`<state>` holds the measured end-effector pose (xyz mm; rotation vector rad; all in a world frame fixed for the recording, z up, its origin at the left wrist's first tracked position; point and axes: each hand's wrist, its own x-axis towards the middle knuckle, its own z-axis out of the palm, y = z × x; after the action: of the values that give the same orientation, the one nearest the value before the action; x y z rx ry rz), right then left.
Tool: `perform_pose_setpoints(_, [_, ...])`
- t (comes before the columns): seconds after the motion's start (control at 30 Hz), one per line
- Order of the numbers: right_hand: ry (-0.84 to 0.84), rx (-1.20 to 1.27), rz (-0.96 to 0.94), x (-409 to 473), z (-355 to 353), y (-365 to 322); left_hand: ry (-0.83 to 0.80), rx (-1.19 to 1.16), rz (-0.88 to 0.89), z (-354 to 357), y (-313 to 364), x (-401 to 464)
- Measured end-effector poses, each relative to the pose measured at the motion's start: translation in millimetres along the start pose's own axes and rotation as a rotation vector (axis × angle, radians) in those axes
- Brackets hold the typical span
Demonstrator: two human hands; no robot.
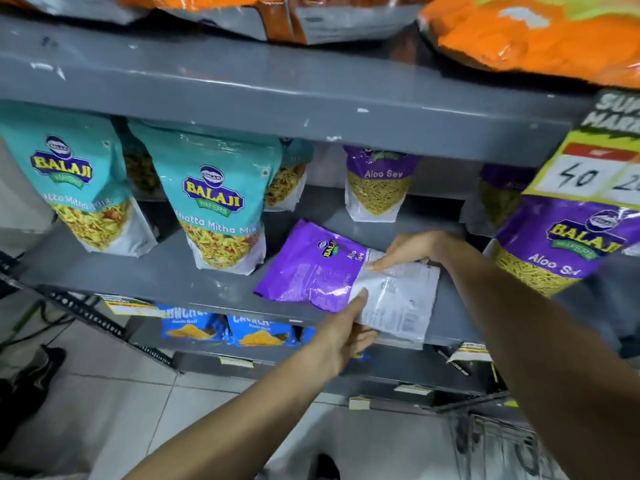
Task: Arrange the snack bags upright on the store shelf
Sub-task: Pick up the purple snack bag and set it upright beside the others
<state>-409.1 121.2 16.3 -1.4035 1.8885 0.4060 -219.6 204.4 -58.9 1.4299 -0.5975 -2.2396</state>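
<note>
A purple Aloo Sev bag (311,271) lies flat, back side up, on the grey middle shelf (166,271), its white bottom end poking over the front edge. My left hand (343,334) grips that bottom end from below, thumb on top. My right hand (412,249) holds the bag's far edge, index finger pressing on the white part. Another purple Aloo Sev bag (379,183) stands upright at the back, and a third (561,247) stands at the right front. Two teal Khatta Mitha Mix bags (214,206) (72,178) stand upright on the left.
Orange bags (536,36) lie on the shelf above. A yellow price sign (595,161) hangs at the right. Blue snack bags (256,329) fill the lower shelf. A wire basket (498,441) sits at the bottom right, above a tiled floor.
</note>
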Motion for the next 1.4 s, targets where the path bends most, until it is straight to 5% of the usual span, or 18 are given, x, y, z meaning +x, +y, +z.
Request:
perform_pose_setpoints(0.1, [0.001,0.21,-0.065,-3.8,15.0,22.2,0.102,0.018,0.156,5.3,-15.7,3.4])
perform_pose_setpoints(0.27, [0.238,0.718,-0.22,-29.0,44.2,57.7,0.161,0.098,0.438,7.5,-17.8,-8.4])
perform_pose_setpoints(0.53, [0.519,1.093,-0.557,-36.4,51.4,43.8,0.129,0.499,0.914,-13.0,67.3,3.9])
perform_pose_setpoints(0.8, [0.596,1.216,-0.497,-9.8,79.8,26.9,0.204,0.675,0.919,-28.9,84.7,24.6])
perform_pose_setpoints(0.93, [0.466,1.241,-0.568,-12.4,81.7,34.8,0.413,0.711,0.793,-33.7,74.0,30.0])
perform_pose_setpoints(1.1, [0.468,1.479,-0.407,-6.5,79.9,36.2,0.35,0.729,0.811,-33.6,58.2,34.4])
perform_pose_setpoints(1.4, [0.506,1.337,-0.399,8.6,102.3,27.0,0.031,0.92,0.745,-15.5,51.8,34.4])
